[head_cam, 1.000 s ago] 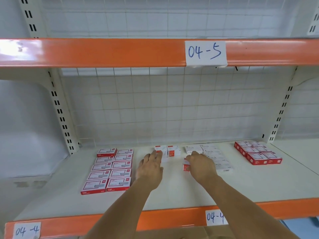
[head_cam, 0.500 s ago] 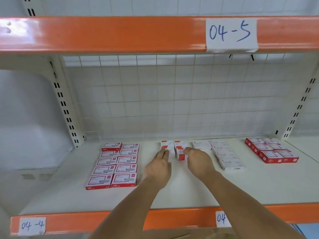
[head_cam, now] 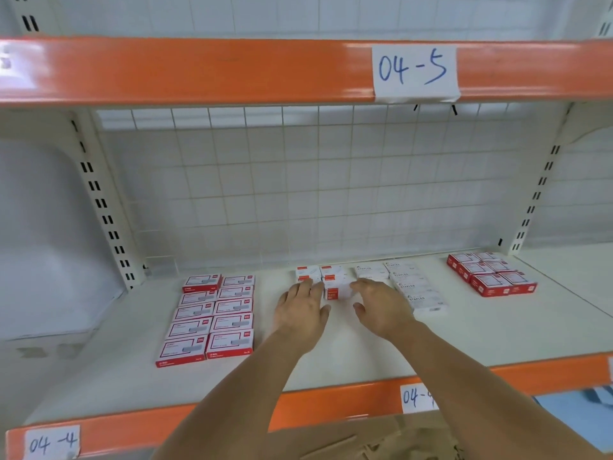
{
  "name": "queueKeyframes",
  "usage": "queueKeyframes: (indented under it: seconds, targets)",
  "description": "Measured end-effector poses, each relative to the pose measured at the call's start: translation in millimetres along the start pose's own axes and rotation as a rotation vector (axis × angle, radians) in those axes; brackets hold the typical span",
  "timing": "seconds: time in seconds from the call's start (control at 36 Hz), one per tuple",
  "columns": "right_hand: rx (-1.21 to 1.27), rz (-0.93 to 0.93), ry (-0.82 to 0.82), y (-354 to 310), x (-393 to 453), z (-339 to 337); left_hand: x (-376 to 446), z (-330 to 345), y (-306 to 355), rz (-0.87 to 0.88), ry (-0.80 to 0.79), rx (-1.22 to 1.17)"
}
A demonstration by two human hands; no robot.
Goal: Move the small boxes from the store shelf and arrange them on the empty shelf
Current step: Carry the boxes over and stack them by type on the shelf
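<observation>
Shelf, white deck with orange front lip, tags 04-4 on it; shelf above tagged 04-5.

Far left: red-and-white boxes, two columns by five rows, flat, edges touching, neat. Looks done.

Centre: small white-and-red boxes, two short columns at the back near the wire grid. Left hand lies palm down, fingers straight and together, fingertips touching the front box of the left column; it grips nothing, more like squaring it up. Just to its right, the front box of the right column, touching the box behind it. Right hand is beside that box, fingers loosely spread and a bit curled, thumb apart; nothing held. Cannot tell whether the fingertips touch the box.

Right of the hands: white staples boxes, two columns running back to front, partly hidden by the right hand.

Far right: red boxes, tight block, set a bit askew, well apart from the rest.

Progress, judged: four groups laid, centre group short and in hand, so task midway or later. Bare shelf remains between groups and in front. Source shelf not in view, so cannot tell how many boxes are left.
</observation>
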State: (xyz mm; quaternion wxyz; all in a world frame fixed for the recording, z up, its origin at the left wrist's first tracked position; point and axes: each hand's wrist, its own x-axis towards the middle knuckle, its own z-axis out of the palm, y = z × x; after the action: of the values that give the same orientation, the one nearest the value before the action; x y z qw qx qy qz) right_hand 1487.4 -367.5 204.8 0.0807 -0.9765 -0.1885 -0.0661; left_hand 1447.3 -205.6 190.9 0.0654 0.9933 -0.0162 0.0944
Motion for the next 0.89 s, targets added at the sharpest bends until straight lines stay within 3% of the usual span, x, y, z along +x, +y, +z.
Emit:
queueKeyframes:
  seconds: [0.11, 0.42, 0.89]
  targets:
    - [-0.032, 0.062, 0.016, 17, -18, -6, 0, -6, 16, 0.053, 0.032, 0.018]
    - [-0.036, 0.352, 0.047, 97, -95, -42, 0, -7, 104, 0.285, -0.085, -0.052]
    - [-0.021, 0.627, -0.023, 288, -280, -99, -38, 22, 367, 0.595, -0.130, -0.113]
